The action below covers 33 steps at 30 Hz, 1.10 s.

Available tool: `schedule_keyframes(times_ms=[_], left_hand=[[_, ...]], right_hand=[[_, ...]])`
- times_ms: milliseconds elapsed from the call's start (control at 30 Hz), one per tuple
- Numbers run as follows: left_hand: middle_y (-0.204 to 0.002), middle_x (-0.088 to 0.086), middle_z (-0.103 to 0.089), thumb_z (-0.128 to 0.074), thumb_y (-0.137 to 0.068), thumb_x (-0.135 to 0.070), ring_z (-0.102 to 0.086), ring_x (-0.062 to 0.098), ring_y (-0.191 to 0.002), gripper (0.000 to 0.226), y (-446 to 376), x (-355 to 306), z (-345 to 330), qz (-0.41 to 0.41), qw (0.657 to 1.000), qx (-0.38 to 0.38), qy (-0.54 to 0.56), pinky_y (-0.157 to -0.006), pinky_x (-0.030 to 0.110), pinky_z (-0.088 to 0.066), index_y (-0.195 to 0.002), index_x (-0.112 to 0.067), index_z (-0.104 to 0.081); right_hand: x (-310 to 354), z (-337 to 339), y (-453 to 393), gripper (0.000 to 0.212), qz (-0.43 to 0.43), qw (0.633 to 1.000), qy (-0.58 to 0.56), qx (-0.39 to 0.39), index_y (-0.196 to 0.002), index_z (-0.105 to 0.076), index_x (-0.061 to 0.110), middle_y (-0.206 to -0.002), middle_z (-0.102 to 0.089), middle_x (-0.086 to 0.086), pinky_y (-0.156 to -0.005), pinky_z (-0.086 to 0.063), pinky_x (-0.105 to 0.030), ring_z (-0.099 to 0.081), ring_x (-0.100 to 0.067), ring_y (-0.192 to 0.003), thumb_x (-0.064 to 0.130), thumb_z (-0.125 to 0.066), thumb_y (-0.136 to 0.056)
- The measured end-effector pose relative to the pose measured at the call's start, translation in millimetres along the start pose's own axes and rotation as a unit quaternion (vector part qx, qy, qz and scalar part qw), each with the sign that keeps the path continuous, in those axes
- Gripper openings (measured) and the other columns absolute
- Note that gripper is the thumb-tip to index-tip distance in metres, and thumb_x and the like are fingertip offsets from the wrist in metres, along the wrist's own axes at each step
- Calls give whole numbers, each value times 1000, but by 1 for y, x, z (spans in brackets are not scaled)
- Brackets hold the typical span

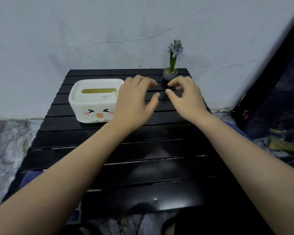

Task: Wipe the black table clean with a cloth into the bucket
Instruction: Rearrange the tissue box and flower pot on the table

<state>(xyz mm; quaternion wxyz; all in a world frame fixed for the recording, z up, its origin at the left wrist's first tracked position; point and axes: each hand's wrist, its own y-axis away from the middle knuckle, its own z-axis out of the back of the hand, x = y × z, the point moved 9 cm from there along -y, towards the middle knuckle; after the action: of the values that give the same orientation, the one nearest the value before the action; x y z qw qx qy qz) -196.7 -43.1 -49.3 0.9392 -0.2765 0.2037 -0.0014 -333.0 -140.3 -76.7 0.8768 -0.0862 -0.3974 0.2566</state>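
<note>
left hand (134,100) hiding tissue box (92,102) right end, forearms cut off below

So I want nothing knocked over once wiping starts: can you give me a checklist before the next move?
1. Cloth in hand: not ok; left hand and right hand are both open and hold nothing.
2. Cloth located: cannot tell; none in view.
3. Bucket located: cannot tell; none in view.
4. Black table free of things: not ok; white box and potted plant stand on it.
5. Plant clear of hands: not ok; right fingertips are close to the pot.
</note>
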Motion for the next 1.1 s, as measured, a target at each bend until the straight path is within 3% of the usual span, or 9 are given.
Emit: schedule_keyframes(times_ms=[100, 233, 367, 433, 533, 667, 933, 1100], left_hand=[[-119, 5, -62, -59, -93, -37, -54, 31, -109, 36, -9, 5, -50, 13, 997, 76, -29, -91, 46, -45, -122, -16, -62], [-134, 4, -54, -53, -95, -46, -47, 31, -121, 48, -9, 27, -108, 39, 980, 179, -77, -95, 44, -44, -137, -23, -52], [-150, 5, -46, -46, -98, -51, -39, 34, -134, 55, -5, 46, -137, 48, 968, 225, -104, -106, 46, -39, -147, -25, -43], [-155, 7, -41, -40, -99, -53, -33, 37, -141, 57, -3, 52, -144, 52, 963, 237, -116, -112, 48, -33, -149, -26, -41], [-159, 10, -35, -27, -100, -56, -27, 39, -145, 60, 2, 54, -149, 61, 962, 241, -117, -118, 50, -26, -151, -26, -38], [-160, 10, -32, -22, -100, -57, -24, 36, -147, 62, 2, 53, -149, 66, 962, 242, -112, -119, 50, -23, -151, -26, -38], [-156, 9, -39, -29, -102, -54, -35, 32, -142, 54, 25, 32, -118, 37, 966, 232, -112, -112, 44, -33, -140, -21, -50], [-154, 7, -41, -23, -99, -56, -38, 28, -139, 60, 71, 24, -80, 47, 963, 240, -112, -111, 41, -35, -140, -22, -49]], right_hand=[[-20, -9, -26, 19, -17, 998, 52, 28, -111, -64, 21, -115, -52, 2, -92, -48, -36, -55, -21, -110, 28, -63, -93], [-50, -39, -65, 37, -47, 985, 144, 87, -129, -55, 23, -138, -36, -10, -104, -43, -44, -42, -35, -124, 30, -63, -94], [-80, -68, -102, 55, -87, 970, 188, 127, -145, -41, 32, -153, -20, -19, -108, -38, -49, -34, -45, -131, 38, -62, -95], [-94, -79, -120, 58, -106, 975, 150, 127, -148, -38, 33, -154, -16, -21, -112, -36, -48, -28, -45, -137, 35, -63, -95], [-113, -88, -139, 59, -138, 981, 84, 111, -148, -40, 31, -152, -19, -19, -117, -32, -45, -26, -41, -141, 27, -66, -95], [-119, -91, -150, 48, -135, 985, 59, 91, -138, -49, 25, -139, -33, -16, -110, -39, -38, -42, -38, -129, 13, -66, -95], [-48, -84, -99, 49, -22, 991, 18, 134, -132, -51, 28, -123, -42, -12, -105, -38, -31, -46, -29, -115, 19, -72, -89], [-6, -90, -32, 52, 12, 984, -15, 175, -134, -53, 32, -122, -43, -7, -100, -34, -23, -48, -22, -113, 20, -74, -88]])
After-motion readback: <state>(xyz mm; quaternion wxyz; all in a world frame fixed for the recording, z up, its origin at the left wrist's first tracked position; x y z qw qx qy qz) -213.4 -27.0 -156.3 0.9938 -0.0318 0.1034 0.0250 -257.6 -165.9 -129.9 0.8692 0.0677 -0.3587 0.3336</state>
